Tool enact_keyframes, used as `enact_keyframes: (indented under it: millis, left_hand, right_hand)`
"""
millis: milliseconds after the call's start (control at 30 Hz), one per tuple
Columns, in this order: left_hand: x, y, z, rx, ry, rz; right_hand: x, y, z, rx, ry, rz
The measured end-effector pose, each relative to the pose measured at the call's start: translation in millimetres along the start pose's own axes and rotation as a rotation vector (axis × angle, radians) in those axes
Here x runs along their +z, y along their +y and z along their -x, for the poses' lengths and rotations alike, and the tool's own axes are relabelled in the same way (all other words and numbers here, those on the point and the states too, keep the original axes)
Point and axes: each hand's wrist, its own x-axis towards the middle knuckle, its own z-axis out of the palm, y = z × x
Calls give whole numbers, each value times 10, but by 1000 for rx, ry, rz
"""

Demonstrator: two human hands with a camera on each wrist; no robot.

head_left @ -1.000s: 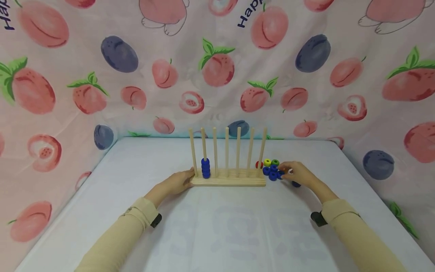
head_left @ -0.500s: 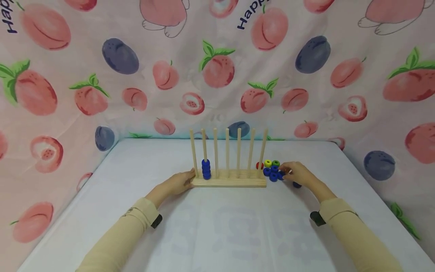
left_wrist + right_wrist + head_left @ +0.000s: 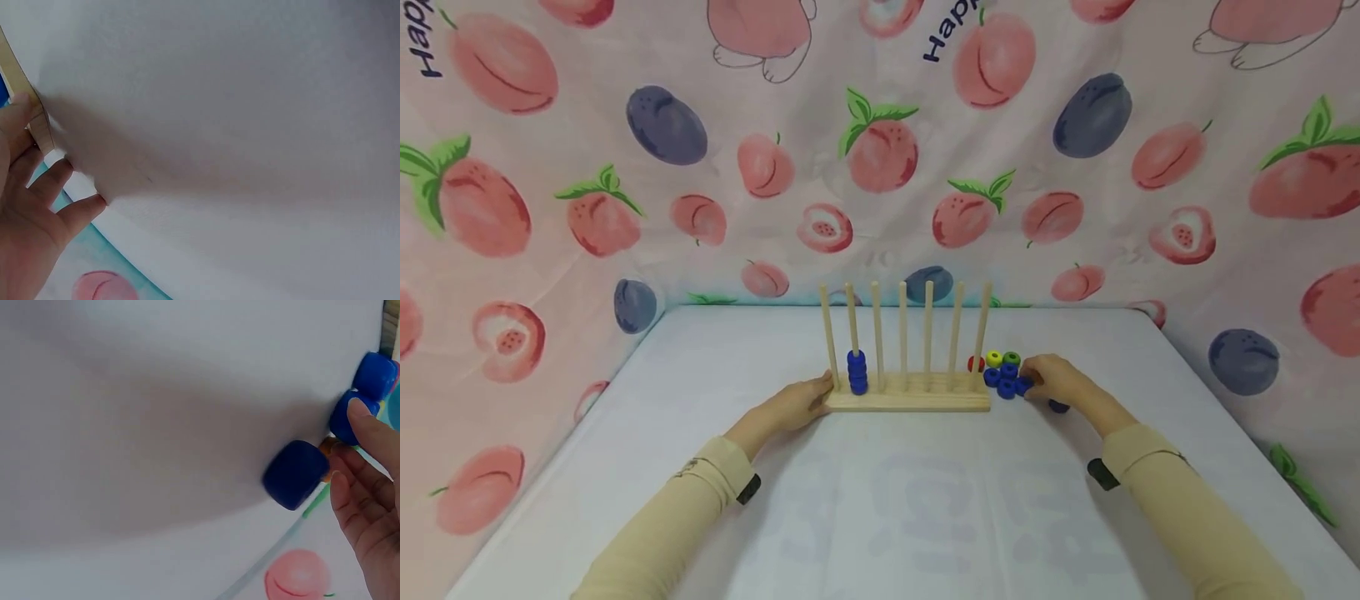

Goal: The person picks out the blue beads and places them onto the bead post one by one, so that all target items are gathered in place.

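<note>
My left hand (image 3: 793, 406) grips the left end of a wooden peg stand (image 3: 910, 403), thumb on its front side in the left wrist view. Several blue beads (image 3: 857, 372) are stacked on the stand's second peg from the left. Right of the stand, my right hand (image 3: 1058, 383) pinches a blue bead (image 3: 1023, 387) at the edge of a small cluster. In the right wrist view the thumb lies over this blue bead (image 3: 341, 420), while the fingers curl behind, beside a partly hidden orange bead (image 3: 326, 446). Another dark blue bead (image 3: 295, 475) lies apart, near the fingertips.
The cluster also holds more blue beads (image 3: 1006, 389), a yellow bead (image 3: 994, 359), a green bead (image 3: 1011, 358) and a red bead (image 3: 973, 365) partly behind the last peg. A white cloth (image 3: 880, 500) covers the table, with a fruit-print curtain (image 3: 880, 242) behind.
The right fingertips have drawn slightly closer together around the blue bead. The left hand stays on the stand, and the head view has shifted a little.
</note>
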Motion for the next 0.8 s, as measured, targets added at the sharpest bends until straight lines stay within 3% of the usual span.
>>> enact_keyframes:
  millis: [167, 367, 533, 800]
  left_hand:
    - [-29, -46, -3, -8, 33, -9]
    - [48, -132, 69, -3, 3, 10]
    - [59, -131, 72, 8, 32, -7]
    - [19, -55, 22, 89, 49, -58]
  right_hand:
    - [-81, -93, -79, -5, 12, 20]
    - [-28, -147, -100, -28, -20, -32]
    - [-47, -165, -89, -87, 22, -23]
    - [-67, -163, -35, -51, 16, -54]
